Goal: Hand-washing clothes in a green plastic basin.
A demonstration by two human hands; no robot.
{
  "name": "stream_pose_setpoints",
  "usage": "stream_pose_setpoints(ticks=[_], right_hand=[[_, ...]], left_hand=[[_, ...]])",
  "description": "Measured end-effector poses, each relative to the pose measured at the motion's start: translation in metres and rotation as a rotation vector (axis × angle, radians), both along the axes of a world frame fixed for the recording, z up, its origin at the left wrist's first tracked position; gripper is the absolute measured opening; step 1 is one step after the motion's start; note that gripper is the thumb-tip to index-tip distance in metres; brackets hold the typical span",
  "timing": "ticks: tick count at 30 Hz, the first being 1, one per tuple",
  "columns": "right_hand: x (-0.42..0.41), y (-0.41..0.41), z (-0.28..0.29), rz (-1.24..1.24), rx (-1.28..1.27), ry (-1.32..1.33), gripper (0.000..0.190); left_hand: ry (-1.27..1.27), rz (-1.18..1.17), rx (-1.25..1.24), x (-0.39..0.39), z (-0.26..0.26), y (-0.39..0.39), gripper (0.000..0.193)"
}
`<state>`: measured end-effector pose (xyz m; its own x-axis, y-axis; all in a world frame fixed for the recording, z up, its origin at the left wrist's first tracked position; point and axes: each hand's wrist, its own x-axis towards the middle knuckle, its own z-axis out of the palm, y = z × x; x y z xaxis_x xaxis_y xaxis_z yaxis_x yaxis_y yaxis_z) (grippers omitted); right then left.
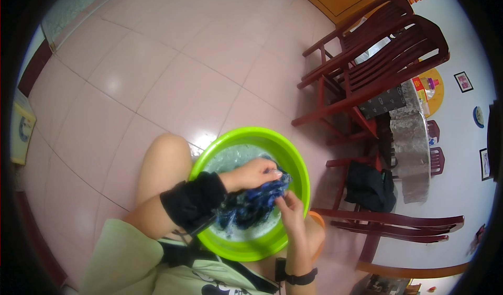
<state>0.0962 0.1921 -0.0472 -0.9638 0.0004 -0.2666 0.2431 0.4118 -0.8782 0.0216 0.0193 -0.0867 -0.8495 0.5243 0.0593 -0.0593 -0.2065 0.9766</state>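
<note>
A bright green plastic basin [300,165] stands between the person's bare knees, with sudsy water [232,155] inside. Dark blue and black patterned wet fabric [251,206] lies bunched in the water. My left hand [257,173], with a black wrap around the forearm, reaches across the basin and pinches the fabric's upper part near the right side. Just below it, my right hand [291,210] holds a blue fold of the same fabric between thumb and fingers; a black strap circles its wrist. The fabric's lower part is under suds and partly hidden.
Dark red wooden chairs [369,79] stand at the right beside a table with a grey cloth [410,157]. A black garment [369,187] lies on one chair. Something orange [317,219] shows beside the right knee. Pink floor tiles [188,86] surround the basin; a yellowish container [23,128] is far left.
</note>
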Motion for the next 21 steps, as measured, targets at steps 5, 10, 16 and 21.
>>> stream_pose_setpoints(ticks=[5, 10, 16, 21], right_hand=[[-0.002, -0.008, 0.051, -0.209, -0.516, -0.121, 0.014], [-0.013, -0.022, 0.091, -0.207, -0.619, -0.060, 0.023], [-0.008, -0.019, 0.117, -0.229, -0.709, 0.074, 0.017], [0.004, -0.009, 0.160, -0.335, -0.804, 0.195, 0.016]], left_hand=[[-0.035, 0.142, -0.019, -0.003, 0.010, -0.005, 0.024], [-0.063, 0.165, -0.026, -0.001, 0.027, -0.012, 0.032], [0.515, 0.205, -0.238, 0.013, 0.028, -0.006, 0.049], [0.446, 0.435, -0.329, 0.005, 0.018, -0.008, 0.035]])
